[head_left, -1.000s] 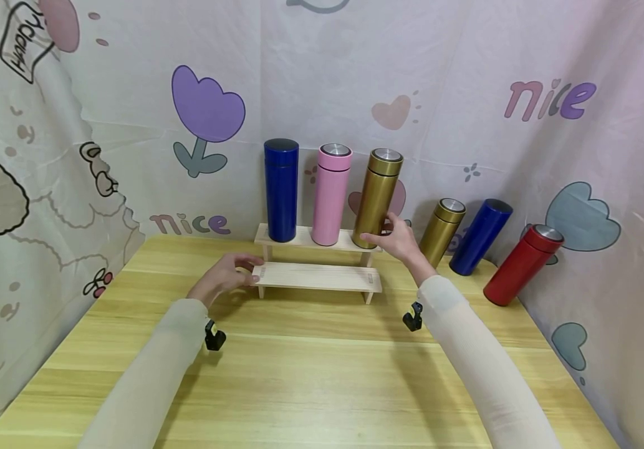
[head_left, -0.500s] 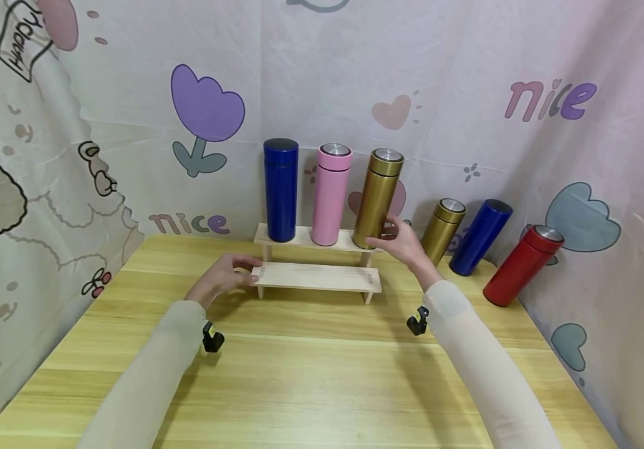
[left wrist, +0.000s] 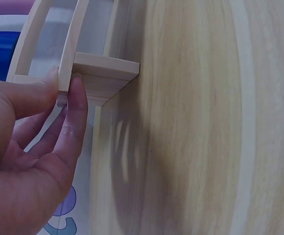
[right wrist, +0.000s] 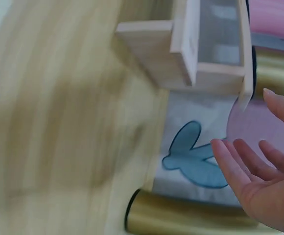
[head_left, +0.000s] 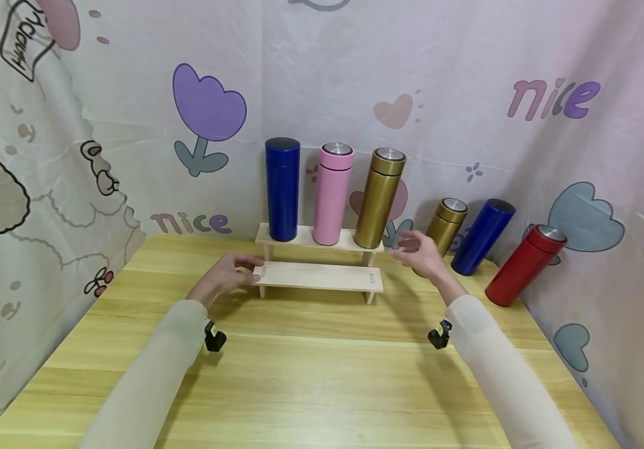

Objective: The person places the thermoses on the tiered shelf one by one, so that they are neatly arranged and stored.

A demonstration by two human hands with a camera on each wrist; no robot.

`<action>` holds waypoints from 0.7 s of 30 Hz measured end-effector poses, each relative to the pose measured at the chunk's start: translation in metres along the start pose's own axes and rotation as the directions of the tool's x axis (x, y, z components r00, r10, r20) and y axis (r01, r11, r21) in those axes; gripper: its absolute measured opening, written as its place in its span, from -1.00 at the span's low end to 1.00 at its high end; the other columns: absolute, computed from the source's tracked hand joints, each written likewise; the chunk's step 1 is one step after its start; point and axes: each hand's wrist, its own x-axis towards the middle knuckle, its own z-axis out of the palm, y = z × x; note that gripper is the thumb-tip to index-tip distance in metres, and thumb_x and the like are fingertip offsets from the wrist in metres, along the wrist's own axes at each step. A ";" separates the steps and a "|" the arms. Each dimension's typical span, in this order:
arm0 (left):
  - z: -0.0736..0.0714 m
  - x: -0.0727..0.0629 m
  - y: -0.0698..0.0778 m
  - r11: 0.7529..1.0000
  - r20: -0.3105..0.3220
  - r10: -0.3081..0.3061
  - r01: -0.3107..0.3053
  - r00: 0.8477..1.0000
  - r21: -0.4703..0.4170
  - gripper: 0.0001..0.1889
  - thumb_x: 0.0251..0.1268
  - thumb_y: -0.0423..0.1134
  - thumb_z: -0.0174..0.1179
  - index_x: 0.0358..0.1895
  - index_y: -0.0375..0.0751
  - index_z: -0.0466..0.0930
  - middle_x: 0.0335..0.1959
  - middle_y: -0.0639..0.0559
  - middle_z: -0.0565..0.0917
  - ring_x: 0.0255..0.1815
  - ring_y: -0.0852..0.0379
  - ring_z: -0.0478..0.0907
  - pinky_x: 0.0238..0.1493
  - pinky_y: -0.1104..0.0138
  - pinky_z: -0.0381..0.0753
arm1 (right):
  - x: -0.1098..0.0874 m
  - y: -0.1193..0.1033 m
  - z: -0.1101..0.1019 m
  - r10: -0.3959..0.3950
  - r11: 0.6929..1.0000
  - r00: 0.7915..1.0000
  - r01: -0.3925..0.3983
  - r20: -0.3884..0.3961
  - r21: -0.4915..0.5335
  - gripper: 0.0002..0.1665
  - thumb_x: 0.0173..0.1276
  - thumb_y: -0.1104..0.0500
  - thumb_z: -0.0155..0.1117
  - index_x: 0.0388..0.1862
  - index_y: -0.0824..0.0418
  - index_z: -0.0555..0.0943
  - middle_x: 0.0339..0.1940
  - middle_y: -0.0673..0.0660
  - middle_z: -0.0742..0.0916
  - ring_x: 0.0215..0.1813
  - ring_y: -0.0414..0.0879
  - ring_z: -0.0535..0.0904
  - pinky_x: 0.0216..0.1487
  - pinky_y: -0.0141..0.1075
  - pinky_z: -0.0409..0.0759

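Wooden rack (head_left: 317, 269): upper tier (head_left: 305, 237) holds blue bottle (head_left: 282, 196), pink bottle (head_left: 333, 199), gold bottle (head_left: 379, 202); looks half done. Second gold bottle (head_left: 447, 224), second blue bottle (head_left: 482, 238), red bottle (head_left: 525, 267) on table (head_left: 310, 380) apparently remain. Left grip (head_left: 223, 277) pinches lower tier (head_left: 322, 278); right grip (head_left: 424, 254) parted, empty.

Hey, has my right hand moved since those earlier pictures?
Yes. Judged against the wooden rack in the head view, your right hand has moved to the right, away from the gold bottle standing on it.

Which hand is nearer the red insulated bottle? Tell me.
Right. The right hand is left of the red insulated bottle, beside the wooden rack; the left hand, farther left, pinches its lower shelf.
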 end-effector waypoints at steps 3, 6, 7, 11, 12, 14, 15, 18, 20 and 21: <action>0.000 0.001 -0.001 1.000 -0.003 0.007 -0.007 1.000 -0.001 -0.53 0.36 -0.29 0.34 0.33 -0.21 0.59 0.28 -0.27 0.58 0.17 -0.07 0.56 0.17 0.25 0.62 | -0.006 0.011 -0.007 0.007 1.000 1.000 -0.007 -0.021 -0.015 -0.22 0.44 0.11 0.37 0.51 0.37 0.33 0.40 0.47 0.55 0.26 0.23 0.63 0.19 -0.03 0.75; 0.000 0.001 -0.001 1.000 -0.006 0.005 -0.005 1.000 -0.004 -0.53 0.36 -0.31 0.33 0.32 -0.21 0.60 0.28 -0.26 0.59 0.16 -0.06 0.56 0.15 0.28 0.62 | -0.011 0.021 -0.015 0.021 0.999 0.999 -0.022 -0.035 -0.029 -0.27 0.44 0.13 0.37 0.47 0.40 0.37 0.37 0.48 0.58 0.10 0.05 0.70 0.19 -0.01 0.75; 0.000 0.001 -0.001 1.000 -0.006 0.006 -0.006 1.000 -0.003 -0.53 0.36 -0.31 0.33 0.32 -0.22 0.60 0.27 -0.26 0.59 0.16 -0.06 0.56 0.15 0.29 0.62 | -0.012 0.024 -0.018 0.023 0.999 0.999 -0.024 -0.037 -0.037 -0.28 0.44 0.13 0.38 0.45 0.41 0.38 0.36 0.49 0.59 0.04 -0.02 0.72 0.18 -0.01 0.75; 0.000 0.001 -0.001 1.000 -0.006 0.012 -0.012 1.000 -0.002 -0.53 0.36 -0.32 0.33 0.32 -0.23 0.60 0.27 -0.27 0.59 0.17 -0.08 0.55 0.15 0.27 0.63 | -0.017 0.036 -0.028 0.036 0.998 0.998 -0.039 -0.052 -0.050 -0.30 0.42 0.13 0.40 0.42 0.42 0.42 0.34 0.50 0.60 -0.02 -0.07 0.76 0.14 -0.04 0.77; 0.000 0.001 -0.001 1.000 -0.007 0.014 -0.014 1.000 0.000 -0.54 0.35 -0.32 0.33 0.31 -0.23 0.60 0.27 -0.28 0.59 0.17 -0.08 0.55 0.15 0.27 0.63 | -0.018 0.038 -0.029 0.041 0.998 0.997 -0.044 -0.058 -0.053 -0.30 0.41 0.13 0.40 0.41 0.42 0.43 0.33 0.50 0.61 -0.01 -0.01 0.77 0.13 -0.04 0.78; 0.000 0.001 -0.002 1.000 -0.008 0.017 -0.017 1.000 0.005 -0.54 0.35 -0.31 0.33 0.31 -0.23 0.60 0.26 -0.27 0.59 0.17 -0.08 0.55 0.16 0.26 0.62 | -0.020 0.043 -0.033 0.058 0.997 0.996 -0.062 -0.073 -0.056 -0.30 0.41 0.11 0.41 0.40 0.41 0.44 0.33 0.49 0.62 0.03 0.10 0.77 0.13 -0.03 0.77; 0.000 0.001 -0.002 1.000 -0.009 0.019 -0.019 1.000 0.009 -0.54 0.35 -0.31 0.34 0.31 -0.23 0.60 0.26 -0.27 0.60 0.18 -0.09 0.55 0.16 0.26 0.62 | -0.021 0.046 -0.034 0.066 0.995 0.995 -0.071 -0.080 -0.064 -0.30 0.41 0.10 0.41 0.41 0.41 0.44 0.33 0.48 0.62 0.06 0.16 0.76 0.13 -0.02 0.77; 0.000 0.000 -0.001 1.000 -0.008 0.020 -0.020 1.000 0.014 -0.54 0.36 -0.30 0.33 0.31 -0.22 0.60 0.26 -0.27 0.60 0.18 -0.09 0.54 0.16 0.26 0.61 | -0.023 0.054 -0.036 0.088 0.990 0.990 -0.099 -0.112 -0.096 -0.29 0.41 0.06 0.41 0.40 0.39 0.46 0.31 0.44 0.65 0.10 0.23 0.75 0.13 -0.04 0.77; 0.001 0.000 -0.001 1.000 -0.010 0.014 -0.014 1.000 0.011 -0.54 0.36 -0.30 0.33 0.31 -0.21 0.60 0.26 -0.26 0.59 0.18 -0.08 0.54 0.16 0.26 0.62 | -0.023 0.059 -0.037 0.105 0.986 0.985 -0.121 -0.139 -0.117 -0.30 0.41 0.03 0.42 0.38 0.37 0.48 0.29 0.42 0.67 0.12 0.24 0.74 0.11 -0.06 0.78; 0.001 -0.001 0.000 1.000 -0.010 0.014 -0.014 1.000 0.009 -0.54 0.36 -0.30 0.33 0.31 -0.21 0.60 0.27 -0.26 0.59 0.18 -0.08 0.54 0.17 0.25 0.62 | -0.024 0.061 -0.038 0.112 0.984 0.983 -0.130 -0.149 -0.123 -0.31 0.41 0.03 0.42 0.38 0.36 0.48 0.29 0.41 0.68 0.13 0.25 0.73 0.12 -0.06 0.78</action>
